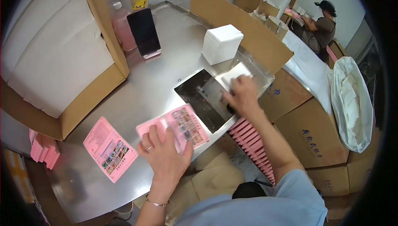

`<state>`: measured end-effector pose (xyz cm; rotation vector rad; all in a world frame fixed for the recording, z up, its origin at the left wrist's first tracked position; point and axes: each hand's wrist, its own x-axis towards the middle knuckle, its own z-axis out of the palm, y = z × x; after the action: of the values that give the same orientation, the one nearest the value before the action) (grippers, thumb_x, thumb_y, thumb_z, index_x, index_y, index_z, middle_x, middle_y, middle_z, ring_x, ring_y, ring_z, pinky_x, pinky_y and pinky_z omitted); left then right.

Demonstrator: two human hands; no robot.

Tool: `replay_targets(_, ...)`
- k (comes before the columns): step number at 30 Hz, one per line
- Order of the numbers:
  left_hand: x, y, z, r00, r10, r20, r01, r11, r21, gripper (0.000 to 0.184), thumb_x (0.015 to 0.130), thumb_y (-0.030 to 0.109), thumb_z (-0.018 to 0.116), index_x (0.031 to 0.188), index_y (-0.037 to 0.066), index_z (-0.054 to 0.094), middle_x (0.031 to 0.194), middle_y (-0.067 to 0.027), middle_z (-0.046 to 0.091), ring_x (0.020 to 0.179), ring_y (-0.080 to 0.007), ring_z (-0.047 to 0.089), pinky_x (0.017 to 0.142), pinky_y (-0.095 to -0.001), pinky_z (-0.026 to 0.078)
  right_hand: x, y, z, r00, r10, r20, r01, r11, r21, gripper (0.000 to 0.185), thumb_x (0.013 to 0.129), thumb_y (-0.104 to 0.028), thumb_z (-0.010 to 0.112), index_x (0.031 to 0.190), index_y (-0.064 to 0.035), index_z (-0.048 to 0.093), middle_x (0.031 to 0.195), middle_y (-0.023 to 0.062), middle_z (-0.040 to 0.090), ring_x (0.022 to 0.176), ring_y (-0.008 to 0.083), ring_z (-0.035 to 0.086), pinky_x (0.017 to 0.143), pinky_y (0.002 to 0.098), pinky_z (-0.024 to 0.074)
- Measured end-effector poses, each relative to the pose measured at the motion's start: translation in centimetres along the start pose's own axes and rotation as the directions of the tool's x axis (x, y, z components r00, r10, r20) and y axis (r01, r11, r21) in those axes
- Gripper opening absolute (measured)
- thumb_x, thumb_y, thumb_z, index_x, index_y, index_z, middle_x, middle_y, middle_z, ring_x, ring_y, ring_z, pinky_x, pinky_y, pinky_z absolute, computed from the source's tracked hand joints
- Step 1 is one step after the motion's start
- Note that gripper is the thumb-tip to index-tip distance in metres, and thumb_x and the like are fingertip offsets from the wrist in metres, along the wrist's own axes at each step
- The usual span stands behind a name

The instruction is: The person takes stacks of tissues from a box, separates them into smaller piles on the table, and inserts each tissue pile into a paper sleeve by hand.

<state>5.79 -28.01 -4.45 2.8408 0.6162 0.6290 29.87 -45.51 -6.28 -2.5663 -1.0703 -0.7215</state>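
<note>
My left hand (166, 153), with a ring and a bracelet, lies over a pink printed packet (192, 122) at the table's front edge. Its fingers are spread across the packet, and the packet's left part is blurred. My right hand (243, 95) is above the right end of a dark inset panel (195, 89) with a grey metal plate (213, 95). Its fingers are curled and blurred by motion, close to some white paper squares (240, 70); whether they grip anything is unclear. Another pink printed sheet (111, 149) lies flat to the left.
A tall stack of white paper squares (222, 45) stands behind the panel. A phone on a stand (144, 33) and bottles (123, 27) are at the back. An open carton (93, 76) borders the left. Pink packets fill a box (253, 147) below right. Another person (319, 29) sits far right.
</note>
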Motion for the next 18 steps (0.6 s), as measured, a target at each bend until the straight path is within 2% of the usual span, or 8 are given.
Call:
replay_targets(2,0.0,-0.6,0.3,0.989,0.123,-0.088,-0.119,0.992,0.048,0.058,0.079,0.047,0.074,0.123,0.009,0.065,0.124,-0.0195,0.055,0.108,-0.0386,0.046,0.089,-0.053,0.033,-1.3,-1.4,1.7,0.993,-0.103,-0.06,0.092,0.981,-0.171,0.028,0.078,-0.019,0.075,0.095,0.0004,0.064,0.093,0.0142,0.055,0.089,0.0322,0.054,0.074,0.0422,0.0476)
replay_targets(4,0.1,-0.6,-0.4,0.986,0.154,-0.07,-0.15,0.987,0.057,0.055,0.081,0.045,0.073,0.121,0.008,0.065,0.121,-0.0183,0.056,0.104,-0.0372,0.047,0.086,-0.0524,0.036,-0.3,0.3,1.6,0.984,-0.111,-0.139,0.1,0.991,-0.084,0.018,0.08,-0.014,0.074,0.09,-0.001,0.067,0.089,0.0125,0.059,0.086,0.0306,0.058,0.072,0.0402,0.0485)
replay_targets(6,-0.1,-0.8,-1.0,0.98,0.195,-0.043,-0.191,0.978,0.089,0.053,0.083,0.043,0.073,0.119,0.006,0.065,0.119,-0.0172,0.057,0.099,-0.0357,0.048,0.084,-0.0518,0.038,1.9,2.9,-0.5,0.921,0.311,-0.236,-0.224,0.915,0.335,0.012,0.083,-0.013,0.073,0.085,-0.001,0.07,0.087,0.0117,0.062,0.085,0.0293,0.061,0.071,0.0387,0.0489)
replay_targets(8,-0.3,-0.7,-0.9,0.986,0.15,0.065,-0.151,0.988,0.013,0.05,0.084,0.041,0.072,0.12,0.007,0.065,0.12,-0.0157,0.057,0.094,-0.0348,0.05,0.075,-0.0468,0.043,5.5,2.5,-5.8,0.765,0.507,-0.397,-0.276,0.815,0.509,0.012,0.085,-0.012,0.072,0.082,-0.0013,0.073,0.085,0.011,0.065,0.085,0.0281,0.063,0.071,0.0377,0.049)
replay_targets(10,0.0,-0.8,-0.1,0.981,0.192,-0.002,-0.192,0.981,0.011,0.051,0.082,0.04,0.074,0.117,0.006,0.064,0.114,-0.0155,0.057,0.088,-0.0322,0.052,0.065,-0.043,0.045,9.5,1.8,-8.0,0.73,0.28,-0.624,-0.106,0.948,0.301,0.011,0.085,-0.013,0.07,0.085,-0.003,0.075,0.087,0.0097,0.066,0.086,0.0278,0.062,0.072,0.0387,0.049)
replay_targets(13,0.9,-0.2,0.3,0.987,0.152,-0.051,-0.156,0.983,-0.097,0.047,0.078,0.039,0.076,0.106,0.003,0.064,0.099,-0.0138,0.054,0.082,-0.0297,0.054,0.06,-0.0411,0.045,14.2,1.2,-4.8,0.9,-0.092,-0.427,0.024,0.986,-0.163,0.014,0.083,-0.018,0.068,0.085,-0.007,0.077,0.089,0.0093,0.067,0.088,0.0287,0.061,0.075,0.0432,0.0484)
replay_targets(15,0.8,-0.2,0.2,0.989,0.138,-0.044,-0.142,0.983,-0.117,0.046,0.078,0.036,0.077,0.108,0.003,0.063,0.101,-0.0146,0.055,0.084,-0.0304,0.055,0.064,-0.0418,0.045,15.6,1.0,-2.1,0.944,-0.158,-0.29,0.079,0.96,-0.268,0.016,0.081,-0.02,0.067,0.084,-0.0074,0.077,0.086,0.0102,0.065,0.092,0.0303,0.06,0.077,0.046,0.0482)
replay_targets(18,0.5,-0.3,0.4,0.993,0.112,-0.036,-0.116,0.981,-0.155,0.046,0.078,0.033,0.078,0.11,0.004,0.062,0.103,-0.0151,0.055,0.085,-0.0309,0.056,0.067,-0.0421,0.045,15.2,0.9,-0.3,0.979,-0.129,-0.159,0.089,0.968,-0.234,0.018,0.081,-0.021,0.068,0.083,-0.0051,0.076,0.087,0.0114,0.064,0.095,0.0306,0.059,0.078,0.0458,0.0489)
